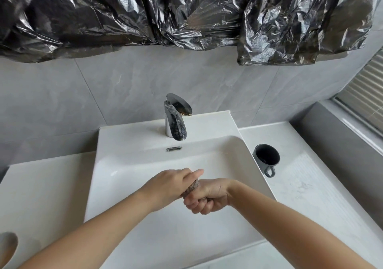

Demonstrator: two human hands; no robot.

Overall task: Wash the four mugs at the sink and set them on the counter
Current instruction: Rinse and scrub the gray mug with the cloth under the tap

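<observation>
A speckled brown mug (pixel 191 188) is held over the white sink (pixel 128 165), in the front half of the basin, and is covered almost wholly by 2 hands, so its handle and rim cannot be made out. The left hand (pixel 171 185) is laid over the upper end of the mug, its knuckles bent down onto it and 1 digit stretched straight across the top. The right hand (pixel 209 198) is closed round the lower end, its fingers (pixel 196 205) curled tightly underneath. The 2 hands are pressed against each other around the mug. A dark grey mug (pixel 266 158) is stood upright on the white counter (pixel 310 185) just beside the sink's right edge, its handle turned toward the person. A chrome tap (pixel 176 119) is mounted behind the basin at its middle, and a chrome overflow slot (pixel 174 149) is set in the back wall below it. Crumpled black plastic sheeting (pixel 186 13) is hung across the grey tiled wall (pixel 103 86) above. At the lower left edge a rounded grey shape (pixel 8 248) is cut off by the frame and cannot be identified.
</observation>
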